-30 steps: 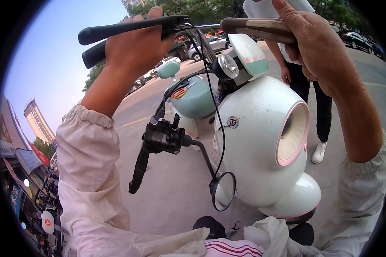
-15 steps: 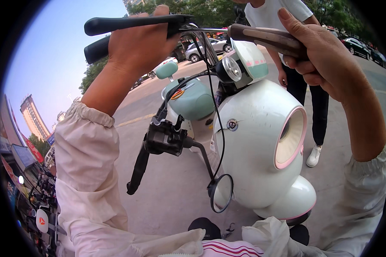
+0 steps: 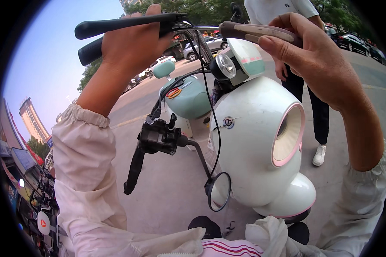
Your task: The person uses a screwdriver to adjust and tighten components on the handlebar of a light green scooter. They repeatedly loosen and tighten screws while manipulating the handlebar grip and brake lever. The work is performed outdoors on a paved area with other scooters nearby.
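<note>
My left hand [image 3: 135,47] is closed round a black handlebar grip [image 3: 90,52], with the black brake lever [image 3: 124,25] running above it. In my right hand [image 3: 324,60] is a screwdriver [image 3: 261,33] with a worn brown-grey handle, held level between thumb and fingers. Its thin metal shaft points left to the lever's mount, where the tip is hidden from view. Below hangs the other handlebar end with its black switch housing [image 3: 161,137], dangling from cables, a round mirror [image 3: 220,192] attached.
A white electric scooter body [image 3: 253,124] with pink trim stands in front. Its round headlight [image 3: 225,65] and mint-green seat [image 3: 186,98] show behind the cables; orange-handled pliers [image 3: 174,92] lie on the seat. Another person [image 3: 283,64] stands beyond. Parked scooters [image 3: 43,222] line the left.
My right hand has turned about the screwdriver handle: the thumb has come from above down to the near side, the fingers up on top. The view has shifted slightly.
</note>
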A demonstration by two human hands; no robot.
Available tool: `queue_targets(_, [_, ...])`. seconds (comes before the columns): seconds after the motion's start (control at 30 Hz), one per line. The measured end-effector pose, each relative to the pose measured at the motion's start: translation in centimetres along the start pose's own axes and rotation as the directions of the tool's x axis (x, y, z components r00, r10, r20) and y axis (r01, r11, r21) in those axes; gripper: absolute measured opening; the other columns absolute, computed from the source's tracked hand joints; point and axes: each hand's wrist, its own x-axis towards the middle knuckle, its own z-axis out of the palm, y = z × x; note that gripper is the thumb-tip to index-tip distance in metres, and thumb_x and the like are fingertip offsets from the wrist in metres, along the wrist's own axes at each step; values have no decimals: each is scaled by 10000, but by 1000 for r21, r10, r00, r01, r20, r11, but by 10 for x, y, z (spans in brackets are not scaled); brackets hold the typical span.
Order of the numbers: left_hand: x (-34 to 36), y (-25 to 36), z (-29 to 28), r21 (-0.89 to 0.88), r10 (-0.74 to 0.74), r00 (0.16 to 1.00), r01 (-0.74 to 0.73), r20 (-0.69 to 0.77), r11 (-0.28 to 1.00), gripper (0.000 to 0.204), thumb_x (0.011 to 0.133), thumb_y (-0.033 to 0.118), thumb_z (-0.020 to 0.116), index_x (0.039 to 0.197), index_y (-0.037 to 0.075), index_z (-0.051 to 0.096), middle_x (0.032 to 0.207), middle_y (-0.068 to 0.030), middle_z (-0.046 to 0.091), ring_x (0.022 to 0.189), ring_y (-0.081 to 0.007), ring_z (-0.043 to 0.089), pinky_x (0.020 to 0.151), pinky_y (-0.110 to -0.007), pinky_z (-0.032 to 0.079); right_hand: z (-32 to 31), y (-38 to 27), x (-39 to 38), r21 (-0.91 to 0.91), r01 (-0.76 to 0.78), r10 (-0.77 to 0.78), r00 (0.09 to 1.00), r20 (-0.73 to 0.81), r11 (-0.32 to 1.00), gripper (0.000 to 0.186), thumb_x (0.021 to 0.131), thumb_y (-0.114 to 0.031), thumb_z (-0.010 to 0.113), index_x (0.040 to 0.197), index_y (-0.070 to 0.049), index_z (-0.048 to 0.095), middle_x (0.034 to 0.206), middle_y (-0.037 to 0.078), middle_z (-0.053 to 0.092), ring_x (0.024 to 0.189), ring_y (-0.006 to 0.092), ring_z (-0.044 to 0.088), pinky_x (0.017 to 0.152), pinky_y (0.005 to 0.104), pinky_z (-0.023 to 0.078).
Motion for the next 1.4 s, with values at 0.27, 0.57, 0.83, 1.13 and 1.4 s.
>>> queue_targets(0.27, [-1,-1,4,-23,19,999,-20,-29,1000,434,828,413,626,1129,112,537,785,-103,656,752,-282,650,593,-395,519,-19,7,19,394,-584,405,796,450,709,512,927,-483,529,1110,-9,592,603,8,468,448,11,366,346,172,286])
queue_targets(0.57, [1,-4,1,-49,30,1000,-30,-5,998,421,825,394,634,1121,111,537,792,-113,657,747,-283,649,603,-392,511,13,26,15,-3,297,-294,943,-158,955,523,938,-498,497,1048,1,613,633,25,506,445,32,394,326,189,256])
queue_targets(0.83, [-1,-1,-1,-25,4,1000,-5,-11,1000,416,812,391,647,1094,107,535,774,-115,657,740,-289,650,608,-397,515,2,8,12,-93,298,-300,954,-17,950,391,910,-373,592,1009,6,597,682,65,560,546,108,515,471,205,431])
queue_targets(1.13, [-4,-4,2,15,34,998,-33,-52,999,458,801,394,655,1139,109,532,774,-112,654,735,-282,651,609,-384,516,-19,2,30,383,-585,360,778,515,715,553,951,-472,487,932,70,596,636,61,510,441,-17,400,308,169,254])
queue_targets(1.4, [-2,17,-6,-134,-124,991,117,-46,984,313,762,353,676,877,102,529,734,-137,613,687,-352,616,581,-471,465,0,10,22,-467,551,-620,785,7,692,442,921,-413,568,988,24,589,711,54,567,559,109,508,526,241,413])
